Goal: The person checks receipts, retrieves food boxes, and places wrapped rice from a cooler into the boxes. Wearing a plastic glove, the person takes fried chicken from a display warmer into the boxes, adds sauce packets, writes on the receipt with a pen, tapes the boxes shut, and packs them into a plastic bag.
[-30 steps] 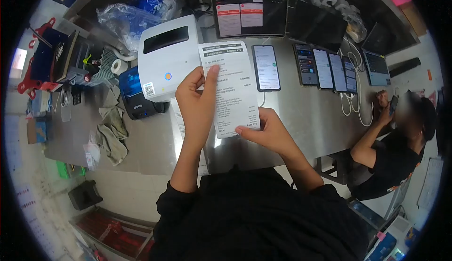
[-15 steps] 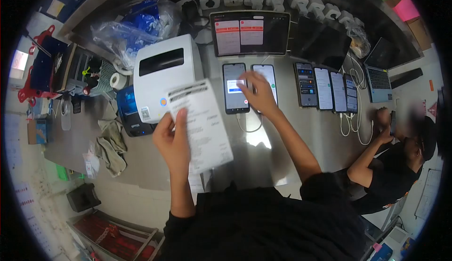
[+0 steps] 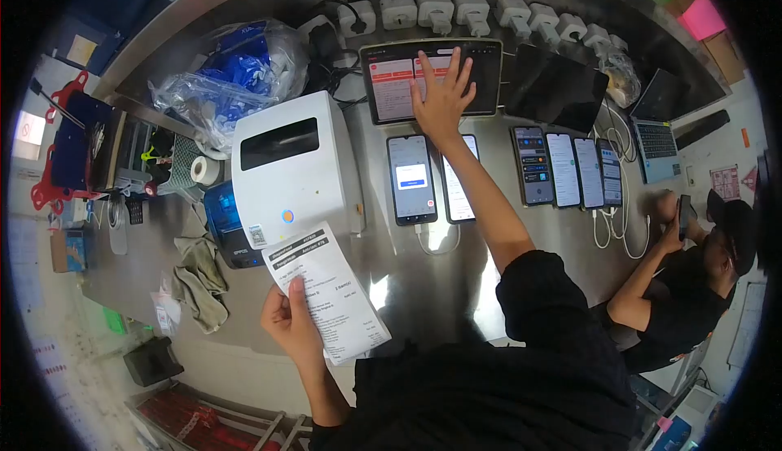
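My left hand (image 3: 295,321) pinches a long printed receipt (image 3: 338,308) by its left edge, thumb on top, in front of the white label printer (image 3: 293,170). With fingers spread, my right hand (image 3: 442,97) reaches over the tablet (image 3: 393,97), covering part of its lit screen; whether a fingertip touches the glass I cannot tell. Under my right wrist lies a phone (image 3: 461,194), partly hidden by the forearm. Beside it, another phone (image 3: 412,199) shows a pop-up box with a blue button.
Several phones (image 3: 533,170) lie charging at the right, near a dark tablet (image 3: 558,85) and a laptop (image 3: 658,137). A co-worker (image 3: 680,288) sits at the right holding a phone. Left are a cloth (image 3: 199,284) and a plastic bag (image 3: 236,76). Plugs (image 3: 436,13) line the back.
My right hand has moved from above the two middle phones up to the tablet. The receipt in my left hand has come lower and closer to my body. The view has shifted slightly.
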The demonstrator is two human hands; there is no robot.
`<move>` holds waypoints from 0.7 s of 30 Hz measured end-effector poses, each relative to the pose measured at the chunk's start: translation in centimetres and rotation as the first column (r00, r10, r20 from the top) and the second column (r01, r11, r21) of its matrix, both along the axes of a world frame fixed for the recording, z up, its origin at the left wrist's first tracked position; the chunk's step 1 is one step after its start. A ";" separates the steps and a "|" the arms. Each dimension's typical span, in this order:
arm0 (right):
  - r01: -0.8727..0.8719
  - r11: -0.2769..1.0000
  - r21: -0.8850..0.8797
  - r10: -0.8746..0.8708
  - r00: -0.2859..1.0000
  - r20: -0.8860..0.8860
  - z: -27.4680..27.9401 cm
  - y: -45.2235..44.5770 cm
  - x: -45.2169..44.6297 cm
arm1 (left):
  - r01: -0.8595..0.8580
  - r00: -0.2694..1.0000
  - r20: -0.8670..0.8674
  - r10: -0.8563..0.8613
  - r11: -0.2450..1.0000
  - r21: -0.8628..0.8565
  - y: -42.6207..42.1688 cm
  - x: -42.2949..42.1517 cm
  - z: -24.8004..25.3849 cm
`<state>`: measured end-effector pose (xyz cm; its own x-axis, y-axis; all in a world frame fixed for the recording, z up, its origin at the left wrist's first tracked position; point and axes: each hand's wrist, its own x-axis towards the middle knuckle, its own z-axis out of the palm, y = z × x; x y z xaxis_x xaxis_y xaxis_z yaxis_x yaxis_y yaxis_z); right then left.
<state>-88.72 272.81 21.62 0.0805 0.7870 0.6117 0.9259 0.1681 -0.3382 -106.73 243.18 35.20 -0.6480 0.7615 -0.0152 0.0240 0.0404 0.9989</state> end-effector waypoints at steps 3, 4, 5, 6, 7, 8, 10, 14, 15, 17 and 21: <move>-0.007 1.000 -0.010 0.007 1.000 0.030 0.8 -0.3 0.6 | 0.028 1.000 0.013 -0.028 1.000 -0.004 -0.3 0.0 -0.5; -0.014 1.000 -0.010 0.013 1.000 -0.006 1.2 -0.6 0.7 | 0.031 0.999 0.018 -0.031 1.000 0.004 -0.3 0.1 -0.5; -0.022 1.000 -0.011 0.022 0.999 -0.042 1.8 -1.1 0.7 | 0.032 0.999 0.023 -0.032 0.999 0.013 -0.3 0.2 -0.5; -0.024 1.000 -0.008 0.023 0.999 -0.042 2.3 -1.9 0.8 | 0.031 0.999 0.023 -0.031 0.999 0.016 -0.5 0.2 -0.4; -0.043 0.999 0.010 0.044 0.987 -0.154 2.8 -2.9 1.1 | 0.051 0.999 0.018 -0.051 0.999 0.020 -0.7 0.3 -0.4; -0.063 0.998 0.029 0.068 0.963 -0.262 3.4 -4.2 1.3 | 0.069 0.997 0.013 -0.070 0.997 0.024 -0.8 0.5 -0.4; -0.149 0.988 0.048 0.156 0.909 -0.387 4.2 -7.9 1.7 | 0.075 0.997 0.014 -0.075 0.997 0.009 -1.1 0.7 -0.8; -0.466 0.881 0.081 0.352 0.531 -0.771 4.6 -17.7 1.6 | 0.146 0.988 0.054 -0.143 0.988 -0.045 -2.2 1.2 -1.8; -0.585 0.810 0.038 0.269 0.314 -0.911 5.1 -20.4 1.2 | 0.163 0.985 0.069 -0.160 0.986 -0.042 -2.4 1.5 -1.8; -0.824 0.564 0.046 0.164 0.057 -0.985 7.6 -24.4 1.1 | 0.180 0.981 0.075 -0.177 0.983 -0.044 -2.8 2.4 -1.9; -0.953 0.301 0.023 -0.156 -0.073 -0.985 9.8 -26.5 0.2 | 0.253 0.967 0.055 -0.249 0.963 -0.091 -4.4 2.8 -2.0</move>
